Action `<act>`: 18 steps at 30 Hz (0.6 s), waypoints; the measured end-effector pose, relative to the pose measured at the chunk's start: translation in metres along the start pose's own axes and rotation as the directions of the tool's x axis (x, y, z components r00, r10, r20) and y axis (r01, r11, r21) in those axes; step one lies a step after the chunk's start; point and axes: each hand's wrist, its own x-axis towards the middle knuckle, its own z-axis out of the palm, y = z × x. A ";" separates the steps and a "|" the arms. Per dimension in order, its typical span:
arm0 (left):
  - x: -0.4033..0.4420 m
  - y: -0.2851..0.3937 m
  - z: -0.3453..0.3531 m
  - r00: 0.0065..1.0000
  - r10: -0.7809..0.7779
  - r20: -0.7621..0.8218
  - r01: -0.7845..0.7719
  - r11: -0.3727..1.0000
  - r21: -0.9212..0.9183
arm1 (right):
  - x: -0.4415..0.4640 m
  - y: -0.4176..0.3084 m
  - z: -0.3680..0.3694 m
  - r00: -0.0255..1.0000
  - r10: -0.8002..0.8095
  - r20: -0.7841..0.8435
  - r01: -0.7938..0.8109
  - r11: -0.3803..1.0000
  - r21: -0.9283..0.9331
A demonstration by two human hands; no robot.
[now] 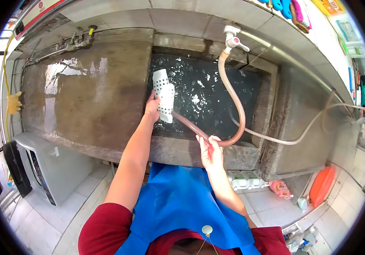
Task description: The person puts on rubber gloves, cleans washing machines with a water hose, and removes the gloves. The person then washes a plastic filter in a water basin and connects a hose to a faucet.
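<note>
My left hand (151,108) grips a white piece covered in rows of dark dots or holes (164,100), over the left side of a sunken basin. Its exact kind I cannot make out. My right hand (210,153) is closed around a brownish, see-through hose (232,91) near the basin's front edge. The hose runs down from a white tap with a red mark (233,41), loops through my right hand, and its free end meets the lower part of the white piece. Dark water with white flecks and glints (203,91) fills the basin.
Left of the basin lies a wet concrete slab (118,102). A thinner pale hose (293,141) crosses the right rim. Brushes (297,15) stand on the tiled ledge. A grey appliance (55,170) is at lower left, an orange-red basin (322,187) at lower right.
</note>
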 end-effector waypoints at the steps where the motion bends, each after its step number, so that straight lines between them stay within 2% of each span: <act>1: 0.001 0.000 -0.001 1.000 -0.025 -0.010 0.025 0.999 0.025 | 0.000 -0.002 0.003 1.000 -0.001 -0.004 0.001 1.000 -0.001; 2: 0.000 -0.001 -0.004 1.000 -0.028 -0.011 0.029 0.999 0.025 | 0.002 -0.003 0.007 1.000 0.008 0.014 -0.008 0.999 0.044; 4: -0.011 0.003 -0.005 0.989 -0.086 0.118 0.069 0.988 0.138 | 0.005 -0.006 0.018 0.999 0.017 0.033 -0.020 0.996 0.089; 5: -0.004 -0.005 -0.011 0.984 -0.121 0.134 0.091 0.973 0.211 | 0.005 -0.005 0.024 0.998 0.032 0.046 -0.038 0.991 0.128; 6: -0.008 -0.004 -0.010 0.984 -0.122 0.133 0.091 0.973 0.213 | 0.006 -0.004 0.029 0.997 0.046 0.060 -0.056 0.984 0.167; 9: -0.007 -0.015 -0.020 0.969 -0.239 0.055 0.230 0.963 0.139 | 0.008 0.000 0.030 0.998 0.034 0.046 -0.042 0.980 0.194; 10: -0.006 -0.017 -0.021 0.970 -0.239 0.052 0.230 0.963 0.140 | 0.008 0.001 0.029 0.997 0.045 0.057 -0.056 0.975 0.213; 12: -0.006 -0.019 -0.020 0.989 -0.145 -0.014 0.146 0.979 0.143 | 0.003 0.002 0.024 0.998 0.054 0.041 -0.060 0.981 0.183; 15: -0.004 -0.010 -0.012 0.987 -0.142 -0.082 0.151 0.982 0.116 | -0.003 0.004 0.014 0.999 0.050 0.021 -0.053 0.989 0.139; 18: -0.003 0.004 -0.005 0.972 -0.236 -0.017 0.236 0.968 0.088 | -0.005 0.001 0.012 0.999 0.036 0.018 -0.038 0.995 0.093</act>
